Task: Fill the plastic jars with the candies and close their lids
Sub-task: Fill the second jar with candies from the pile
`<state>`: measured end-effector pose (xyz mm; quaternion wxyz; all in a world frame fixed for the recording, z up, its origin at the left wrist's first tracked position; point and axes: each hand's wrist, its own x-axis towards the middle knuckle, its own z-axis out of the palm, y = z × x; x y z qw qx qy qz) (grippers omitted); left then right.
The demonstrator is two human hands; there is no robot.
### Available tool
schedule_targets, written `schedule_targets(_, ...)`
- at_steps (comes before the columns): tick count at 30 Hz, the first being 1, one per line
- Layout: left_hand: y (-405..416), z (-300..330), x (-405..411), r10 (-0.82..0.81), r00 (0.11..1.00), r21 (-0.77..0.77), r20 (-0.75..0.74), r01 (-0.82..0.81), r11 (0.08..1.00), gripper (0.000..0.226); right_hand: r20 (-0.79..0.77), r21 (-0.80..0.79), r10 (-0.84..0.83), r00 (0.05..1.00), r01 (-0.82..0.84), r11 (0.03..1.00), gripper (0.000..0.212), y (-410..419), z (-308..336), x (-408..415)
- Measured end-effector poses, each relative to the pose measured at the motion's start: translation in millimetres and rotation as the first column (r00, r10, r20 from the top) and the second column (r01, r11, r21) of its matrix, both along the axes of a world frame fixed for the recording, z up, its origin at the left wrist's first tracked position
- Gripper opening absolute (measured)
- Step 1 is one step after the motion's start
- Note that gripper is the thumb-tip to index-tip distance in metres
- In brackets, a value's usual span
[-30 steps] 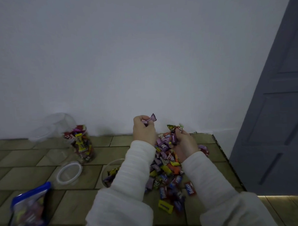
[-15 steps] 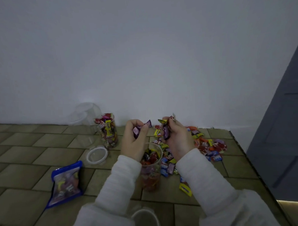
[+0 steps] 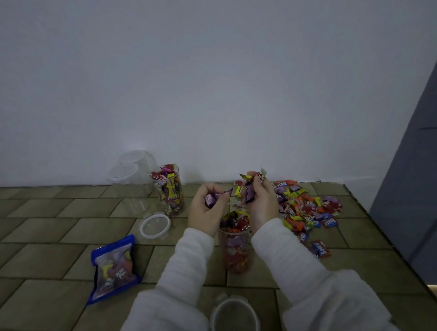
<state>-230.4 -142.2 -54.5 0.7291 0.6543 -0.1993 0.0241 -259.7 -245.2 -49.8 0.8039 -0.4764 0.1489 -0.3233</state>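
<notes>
Head view: you are in the filling step. Your left hand (image 3: 209, 210) is curled round a few purple-wrapped candies, and your right hand (image 3: 259, 201) grips a small bunch of mixed ones, a couple of wrappers sticking out above the fingers. Both hands sit just above and beyond the mouth of the near jar (image 3: 236, 249), which stands upright between your sleeves and is already heaped to the rim, some sweets standing proud of it.

The loose pile (image 3: 305, 209) lies on the tiles to the right of that jar, still large. A second jar (image 3: 169, 191) stands further off to the left, also full to the top and with no lid on. A clear lid (image 3: 154, 225) lies flat just in front of it. More empty clear jars (image 3: 134, 173) sit by the wall beyond; how many is hard to tell. A blue bag (image 3: 114, 265) with sweets inside lies on the near left. At the bottom edge, between your arms, there is another clear round container (image 3: 234, 318); whether it is a jar or a lid you cannot tell from here.

Judging by the heap, the near jar has little room left. Your next move calls for letting these handfuls go gently over the opening, then pressing the top down so a lid can seat. Overfilling looks like the main risk.
</notes>
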Motion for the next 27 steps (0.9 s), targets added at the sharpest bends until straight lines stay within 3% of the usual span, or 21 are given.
schedule_targets(3,-2,-4,1,-0.055,0.998,0.068,0.038,0.053,0.996,0.024,0.036,0.028,-0.02,0.999,0.019,0.999,0.023,-2,-2,-1)
schedule_targets(7,-1,-4,3,-0.123,0.991,0.05,0.06,0.12,0.991,0.033,0.036,0.06,-0.045,0.998,0.043,0.997,0.024,-2,-6,6)
schedule_targets(18,-7,-14,15,-0.096,0.995,0.047,-0.011,0.096,0.994,0.038,0.034,0.046,-0.04,0.999,0.038,0.998,0.026,2,-6,10)
schedule_targets(24,-3,-16,14,-0.161,0.986,-0.035,0.039,0.162,0.986,0.025,0.023,-0.006,-0.054,0.998,0.054,0.999,0.025,2,-9,11)
schedule_targets(27,-2,-21,11,-0.087,0.996,-0.15,0.013,0.088,0.985,0.008,0.005,-0.03,-0.06,0.998,0.06,0.998,0.025,2,-8,10)
